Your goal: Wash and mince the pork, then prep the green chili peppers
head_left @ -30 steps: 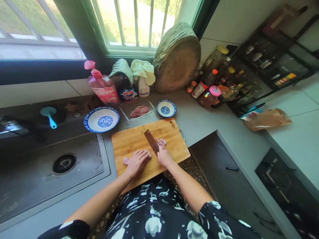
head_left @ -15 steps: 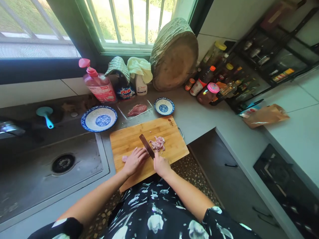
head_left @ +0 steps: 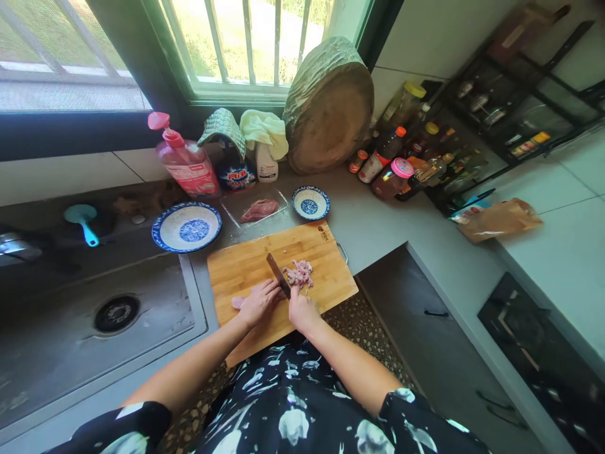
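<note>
Meat [head_left: 237,302] lies on the cutting board [head_left: 246,268] under my left hand [head_left: 258,302]; my right hand [head_left: 302,310], closed round the knife [head_left: 278,274], has edged leftward, growing the cut pile [head_left: 299,273].

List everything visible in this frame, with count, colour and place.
bamboo cutting board: 1, tan, counter edge
dark-bladed cleaver: 1, on board
uncut raw meat piece: 1, pink, under left hand
chopped meat pile: 1, pink, right of blade
blue-patterned large plate: 1, behind board
blue-patterned small bowl: 1, behind board
clear tray of meat: 1, between them
pink pump bottle: 1, by window
round wooden block: 1, brown, leaning at window
steel sink: 1, left
left hand: on meat
right hand: gripping cleaver
</note>
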`<state>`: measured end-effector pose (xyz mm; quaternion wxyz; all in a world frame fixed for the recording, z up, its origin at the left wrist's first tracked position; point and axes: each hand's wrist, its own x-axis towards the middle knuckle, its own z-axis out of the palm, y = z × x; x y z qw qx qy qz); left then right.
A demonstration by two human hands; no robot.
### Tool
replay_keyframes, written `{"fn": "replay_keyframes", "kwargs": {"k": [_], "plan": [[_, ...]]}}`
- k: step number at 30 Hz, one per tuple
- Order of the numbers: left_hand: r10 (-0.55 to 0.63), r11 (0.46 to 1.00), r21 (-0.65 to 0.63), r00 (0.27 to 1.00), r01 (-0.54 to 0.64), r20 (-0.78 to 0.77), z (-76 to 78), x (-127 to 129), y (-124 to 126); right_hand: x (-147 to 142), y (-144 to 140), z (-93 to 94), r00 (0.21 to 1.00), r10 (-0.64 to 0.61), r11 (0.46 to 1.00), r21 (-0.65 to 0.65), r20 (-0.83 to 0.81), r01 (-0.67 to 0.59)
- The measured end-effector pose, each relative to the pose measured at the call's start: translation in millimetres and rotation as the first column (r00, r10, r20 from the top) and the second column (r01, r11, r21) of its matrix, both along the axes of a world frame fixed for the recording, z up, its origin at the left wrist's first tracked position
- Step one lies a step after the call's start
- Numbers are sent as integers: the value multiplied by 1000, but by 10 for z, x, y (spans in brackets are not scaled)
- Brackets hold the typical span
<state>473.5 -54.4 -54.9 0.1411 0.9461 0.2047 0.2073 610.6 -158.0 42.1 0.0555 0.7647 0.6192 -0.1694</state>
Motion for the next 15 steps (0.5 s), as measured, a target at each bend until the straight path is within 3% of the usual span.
{"fn": "replay_keyframes", "kwargs": {"k": [6,12,15], "plan": [[-7,1000,5,999,7,36,-50,6,18,30,-255,-22,1000,12,997,-74,2,-12],[-16,999,-49,999,18,49,10,9,31,-7,275,-138,999,-15,1000,-12,-42,14],[15,997,-75,997,-9,79,0,-19,17,68,330,-146,998,-38,999,2,-43,39]]}}
